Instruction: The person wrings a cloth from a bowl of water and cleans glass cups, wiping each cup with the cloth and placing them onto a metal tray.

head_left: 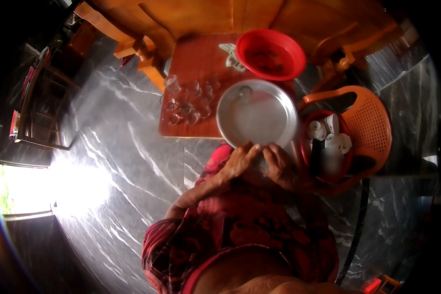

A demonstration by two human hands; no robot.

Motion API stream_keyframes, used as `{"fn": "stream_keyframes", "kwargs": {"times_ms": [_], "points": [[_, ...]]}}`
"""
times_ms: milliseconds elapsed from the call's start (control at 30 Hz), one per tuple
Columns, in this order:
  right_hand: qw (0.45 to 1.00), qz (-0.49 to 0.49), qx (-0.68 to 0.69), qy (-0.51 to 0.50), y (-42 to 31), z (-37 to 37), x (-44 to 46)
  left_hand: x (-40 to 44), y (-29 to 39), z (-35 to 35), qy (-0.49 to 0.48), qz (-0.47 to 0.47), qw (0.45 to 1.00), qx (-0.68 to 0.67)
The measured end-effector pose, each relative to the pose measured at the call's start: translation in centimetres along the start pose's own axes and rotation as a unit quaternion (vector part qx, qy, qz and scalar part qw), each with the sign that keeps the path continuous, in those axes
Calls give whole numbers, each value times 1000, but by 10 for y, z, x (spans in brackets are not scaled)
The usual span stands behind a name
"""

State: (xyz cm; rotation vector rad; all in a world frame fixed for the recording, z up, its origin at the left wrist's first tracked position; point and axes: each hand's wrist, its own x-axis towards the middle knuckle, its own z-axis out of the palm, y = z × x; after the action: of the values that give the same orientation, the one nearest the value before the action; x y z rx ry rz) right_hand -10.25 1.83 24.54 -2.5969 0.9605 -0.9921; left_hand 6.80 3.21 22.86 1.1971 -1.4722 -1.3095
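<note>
My left hand (240,160) and my right hand (279,164) are close together at the near rim of a round metal basin (279,110). Both have bent fingers. A small pale bluish, clear-looking patch (265,168) shows beside the right fingers, too faint to name. What the left fingers close on is hidden. Inside the basin, near its far wall, lies one small glass (245,91). To the left, several clear glasses (183,102) stand grouped on the red-brown table (193,56).
A red plastic basin (296,54) with water and dark shapes sits at the table's back right, next to a patterned cloth (232,56). On the right, an orange chair (375,125) bears a red tub (306,152) of white cups (332,142). A wooden bench (206,17) stands behind.
</note>
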Motion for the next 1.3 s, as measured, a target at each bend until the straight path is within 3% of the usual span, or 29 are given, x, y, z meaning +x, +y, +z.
{"fn": "stream_keyframes", "kwargs": {"times_ms": [67, 133, 233, 267, 333, 367, 433, 500, 600, 700, 733, 767, 800, 833, 933, 967, 1033, 1067, 1133, 1167, 1233, 1300], "points": [[997, -45, -19, 68, 1, 8, -3, -1, -13, 1, 0, -28, 1000, -15], [999, -8, 21, 43, 2, 10, -3, -1, -23, 1, 4, 184, 966, 183], [993, 57, 97, 31, 2, 14, -2, -2, -25, 1, 29, 217, 934, 283], [987, 84, 134, 43, 2, 15, -2, -2, -21, 2, 28, 216, 934, 283], [977, 116, 167, 57, 6, 27, -10, -1, -12, 1, 34, 18, 982, 184], [966, 147, 199, 72, 8, 31, -14, 0, -15, 1, 33, 17, 982, 184], [950, 190, 245, 38, 10, 31, -18, 4, -18, 2, 40, 142, 962, 231], [926, 241, 289, 10, 2, 26, -21, 2, -10, -1, 24, 140, 966, 216], [931, 189, 305, 63, -9, 15, -11, 4, 1, -1, 18, 170, 964, 205], [900, 150, 409, 7, -4, 21, -20, 6, 5, -4, 12, 223, 955, 196], [674, 322, 658, -96, 2, 20, -26, 6, 3, -6, 11, 223, 955, 196], [344, 444, 806, -186, 5, 21, -31, 7, 2, -8, -5, 257, 940, 225], [345, 443, 806, -186, 6, 23, -34, 8, 1, -9, -20, 291, 922, 254], [307, 478, 800, -192, 5, 23, -34, 8, 2, -9, -18, 293, 922, 254], [327, 474, 792, -203, 8, 18, -32, 8, 2, -8, -48, 273, 931, 236], [471, 478, 726, -148, 7, 15, -30, 7, -3, -5, -30, 221, 958, 182], [788, 223, 573, -34, 12, 24, -28, 6, 5, 0, -11, 88, 993, 73], [884, 135, 441, 70, 14, 29, -27, 7, 4, 0, -11, 89, 993, 72], [880, 305, 360, -50, 23, 20, -31, 10, -1, 1, 0, 39, 995, 88], [881, 304, 359, -51, 20, 16, -27, 10, -3, 3, 0, 5, 996, 94], [957, 200, 212, -7, 3, 0, -11, 11, -4, 5, -2, -4, 997, 80], [992, 114, 60, 14, 0, -4, -5, 12, -2, 5, -6, -11, 998, 67]]}}
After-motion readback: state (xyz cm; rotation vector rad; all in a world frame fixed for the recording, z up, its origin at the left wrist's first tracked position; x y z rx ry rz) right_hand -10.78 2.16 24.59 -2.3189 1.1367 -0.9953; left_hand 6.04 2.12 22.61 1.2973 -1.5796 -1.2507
